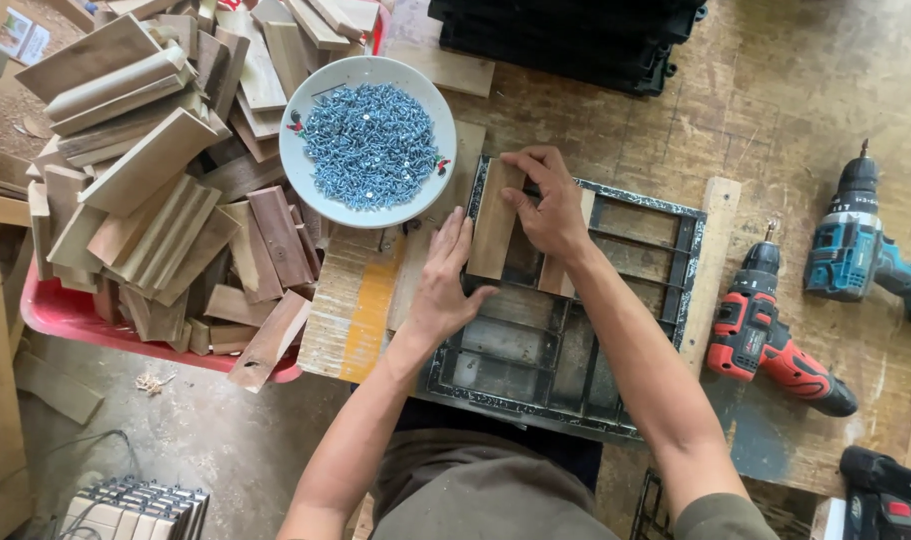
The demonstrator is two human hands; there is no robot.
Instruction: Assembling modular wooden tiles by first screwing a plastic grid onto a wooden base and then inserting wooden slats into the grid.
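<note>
A black metal grid frame lies flat on the worn wooden workbench. A short wooden slat rests upright-lengthwise on the frame's upper left part. My right hand presses its fingers on the slat's top and right edge. My left hand lies flat, fingers together, against the slat's left side and the frame's left rim. A second wooden piece sits in the frame just under my right wrist.
A white bowl heaped with blue-grey screws stands left of the frame. A red tray piled with wooden offcuts fills the left. A red drill and a teal drill lie on the right. Black frames are stacked at the back.
</note>
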